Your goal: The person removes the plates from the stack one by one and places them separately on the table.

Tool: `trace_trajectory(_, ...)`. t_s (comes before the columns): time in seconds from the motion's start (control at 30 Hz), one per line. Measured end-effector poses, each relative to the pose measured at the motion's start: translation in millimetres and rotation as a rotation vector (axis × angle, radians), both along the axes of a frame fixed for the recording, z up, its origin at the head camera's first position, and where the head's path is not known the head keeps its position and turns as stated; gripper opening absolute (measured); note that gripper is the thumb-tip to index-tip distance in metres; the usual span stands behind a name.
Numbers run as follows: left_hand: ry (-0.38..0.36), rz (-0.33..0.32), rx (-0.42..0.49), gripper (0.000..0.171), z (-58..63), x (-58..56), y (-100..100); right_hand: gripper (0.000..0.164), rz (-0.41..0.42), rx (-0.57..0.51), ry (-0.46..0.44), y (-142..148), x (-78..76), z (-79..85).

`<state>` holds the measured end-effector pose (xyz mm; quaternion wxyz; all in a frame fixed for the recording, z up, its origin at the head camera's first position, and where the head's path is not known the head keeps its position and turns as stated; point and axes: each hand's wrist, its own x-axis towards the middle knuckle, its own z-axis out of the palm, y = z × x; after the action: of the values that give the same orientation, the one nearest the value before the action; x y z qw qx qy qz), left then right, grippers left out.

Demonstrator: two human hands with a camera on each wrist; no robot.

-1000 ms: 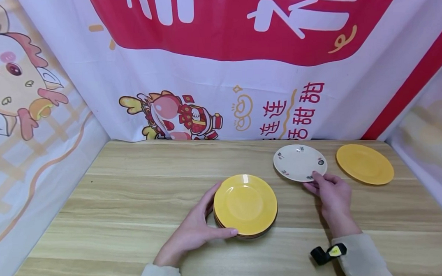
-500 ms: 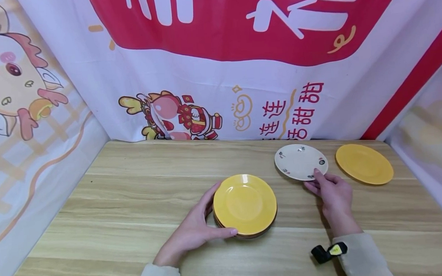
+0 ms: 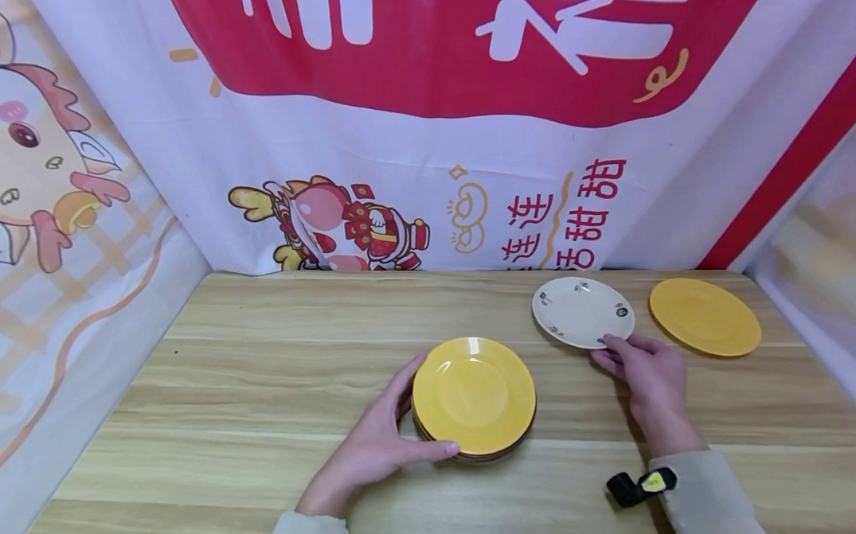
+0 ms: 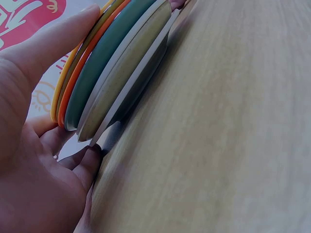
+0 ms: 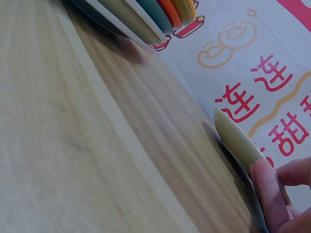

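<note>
A stack of plates (image 3: 474,396), topped by a yellow one, stands at the middle of the table. My left hand (image 3: 381,440) grips its left side, thumb at the front rim and fingers round the back. Seen by the left wrist camera, the layered edges (image 4: 92,87) are yellow, orange, green, white and beige. To the right and farther back, my right hand (image 3: 651,377) pinches the near rim of a white plate (image 3: 581,312) with small dark prints. The right wrist view has this white plate (image 5: 238,138) edge-on, low over the wood, thumb on its rim.
Another yellow plate (image 3: 704,317) lies at the table's back right corner, just right of the white plate. Printed cloth (image 3: 394,141) hangs along the back and both sides of the wooden table (image 3: 260,370).
The right hand has shifted slightly right, its thumb now closer to the white plate's edge. That plate has moved a touch right and back. The left hand and the stack look unchanged.
</note>
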<state>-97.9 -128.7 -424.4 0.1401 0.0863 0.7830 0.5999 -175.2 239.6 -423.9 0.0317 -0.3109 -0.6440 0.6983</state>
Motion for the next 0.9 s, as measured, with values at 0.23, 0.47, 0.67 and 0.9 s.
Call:
trace_trajectory(0.23, -0.003, 0.003, -0.003, 0.121, 0.0, 0.4, 0, 0.063, -0.004, 0.014, -0.013, 5, -1.2, 0.2)
trace_trajectory(0.47, -0.001, 0.003, 0.006, 0.121, 0.1, 0.6, 0, 0.065, 0.010, 0.045, -0.020, 10, -1.4, -2.5)
trace_trajectory(0.67, 0.005, 0.001, 0.013, 0.120, -0.2, 0.0, 1, 0.066, 0.016, 0.052, -0.029, 17, -1.1, -2.7)
trace_trajectory(0.9, 0.003, 0.003, 0.017, 0.120, 0.0, 0.5, 0, 0.063, 0.009, 0.063, -0.052, 20, -1.9, -0.3)
